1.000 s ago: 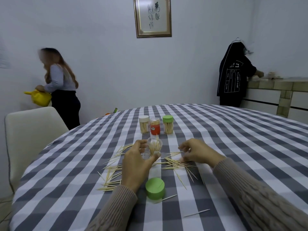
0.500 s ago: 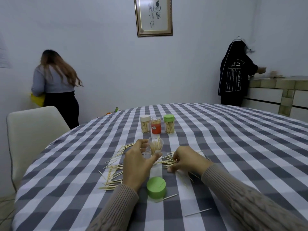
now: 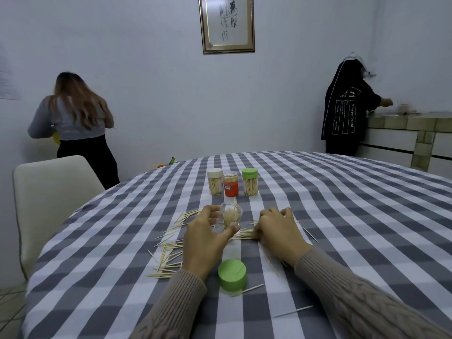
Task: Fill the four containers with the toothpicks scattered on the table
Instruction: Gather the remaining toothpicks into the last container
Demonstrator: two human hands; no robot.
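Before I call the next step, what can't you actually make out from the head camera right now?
- Right hand: fingers curl down over the toothpicks; its own back hides whether any are in its grip.
- Open container: left hand covers its base, so fill level is unclear.
- Orange container: label hides contents.

Both arms wear long sleeves of a beige-brown knit that end at the wrists, just behind the left hand (image 3: 204, 237) and the right hand (image 3: 277, 232). The left sleeve (image 3: 176, 304) shows fine vertical ribbing, while the right sleeve (image 3: 362, 297) carries a thicker cable pattern behind a ribbed cuff. Both hands are bare.
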